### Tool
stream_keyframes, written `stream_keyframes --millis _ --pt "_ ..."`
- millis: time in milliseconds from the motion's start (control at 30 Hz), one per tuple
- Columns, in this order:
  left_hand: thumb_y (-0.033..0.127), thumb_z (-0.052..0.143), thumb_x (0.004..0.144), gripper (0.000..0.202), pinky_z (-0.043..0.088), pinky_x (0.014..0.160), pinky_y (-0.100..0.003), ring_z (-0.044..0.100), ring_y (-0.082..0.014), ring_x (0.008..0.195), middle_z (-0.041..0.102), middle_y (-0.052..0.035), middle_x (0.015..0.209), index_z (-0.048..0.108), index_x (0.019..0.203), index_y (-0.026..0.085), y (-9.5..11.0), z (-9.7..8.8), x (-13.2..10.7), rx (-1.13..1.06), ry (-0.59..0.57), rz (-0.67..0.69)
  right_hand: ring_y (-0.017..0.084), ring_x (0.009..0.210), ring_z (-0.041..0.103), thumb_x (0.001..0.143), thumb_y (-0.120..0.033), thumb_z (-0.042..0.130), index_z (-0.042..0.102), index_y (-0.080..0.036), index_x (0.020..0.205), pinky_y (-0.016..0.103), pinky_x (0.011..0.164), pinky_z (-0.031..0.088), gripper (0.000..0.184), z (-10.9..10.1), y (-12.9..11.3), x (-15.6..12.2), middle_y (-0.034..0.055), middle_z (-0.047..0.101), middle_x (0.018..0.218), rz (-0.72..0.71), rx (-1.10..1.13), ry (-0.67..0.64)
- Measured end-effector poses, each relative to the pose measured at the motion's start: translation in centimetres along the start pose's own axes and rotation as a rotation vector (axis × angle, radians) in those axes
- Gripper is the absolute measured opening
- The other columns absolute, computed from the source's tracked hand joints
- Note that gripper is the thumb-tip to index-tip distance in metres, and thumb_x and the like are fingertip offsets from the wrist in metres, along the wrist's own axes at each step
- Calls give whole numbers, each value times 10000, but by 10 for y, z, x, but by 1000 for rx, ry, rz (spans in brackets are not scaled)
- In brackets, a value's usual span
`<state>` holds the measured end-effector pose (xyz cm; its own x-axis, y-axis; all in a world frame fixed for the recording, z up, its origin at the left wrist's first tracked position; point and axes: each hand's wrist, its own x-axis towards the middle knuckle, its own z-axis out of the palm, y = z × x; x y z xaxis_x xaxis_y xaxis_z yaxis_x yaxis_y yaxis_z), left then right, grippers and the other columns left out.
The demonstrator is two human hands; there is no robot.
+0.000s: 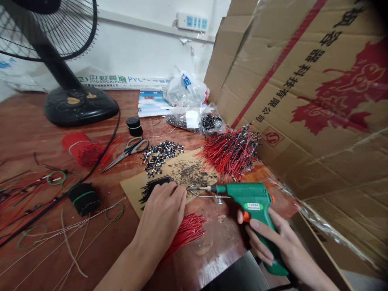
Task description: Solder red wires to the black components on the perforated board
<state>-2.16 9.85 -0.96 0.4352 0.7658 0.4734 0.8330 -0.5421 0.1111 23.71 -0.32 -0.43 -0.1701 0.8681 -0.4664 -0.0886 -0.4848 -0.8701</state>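
My right hand [281, 230] is wrapped round the handle of a green soldering gun [247, 192], a finger by its orange trigger. The gun's thin metal tip points left and meets the fingertips of my left hand [162, 206]. Those fingers are pinched together, and what they hold is hidden or too small to name. Below my left hand lies a bundle of red wires [189, 230]; black wires [151, 186] lie just beyond it. Both hands are over a piece of brown cardboard [133, 186] strewn with dark bits.
Small black-and-silver parts [162, 155] lie in a pile beside scissors [127, 151]. Red wires with dark ends [230, 151] are heaped before a large carton [291, 121]. A fan [80, 105], plastic bags [186, 91] and a red wire bundle [80, 147] stand farther back.
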Motion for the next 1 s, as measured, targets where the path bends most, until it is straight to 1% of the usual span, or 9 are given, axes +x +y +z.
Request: stream_keyframes --millis 300,467,800,1000 --pt "149 579 884 89 339 689 -317 487 -169 736 579 -21 798 643 837 189 0 0 -1 2 -13 3 -39 432 314 905 -466 492 331 -146 1118 99 435 354 417 1 0 -1 -67 296 544 10 54 1" --pt "139 589 875 80 342 688 -312 494 -168 742 580 -20 799 645 841 185 1 0 0 -2 -11 5 -46 437 324 905 -449 499 339 -142 1073 93 437 360 385 -1 2 0 -64 305 562 11 67 17" --pt "132 595 868 81 340 688 -308 497 -168 739 572 -21 776 649 833 182 0 0 0 9 -8 17 -44 439 335 902 -449 505 336 -147 1062 98 436 369 381 -1 2 1 -64 311 564 13 60 31" --pt "137 606 865 73 336 683 -308 494 -167 733 576 -16 786 648 837 190 -1 1 0 4 -2 12 -46 429 330 908 -452 493 350 -137 1088 89 433 362 390 0 1 1 -65 322 556 -2 43 15"
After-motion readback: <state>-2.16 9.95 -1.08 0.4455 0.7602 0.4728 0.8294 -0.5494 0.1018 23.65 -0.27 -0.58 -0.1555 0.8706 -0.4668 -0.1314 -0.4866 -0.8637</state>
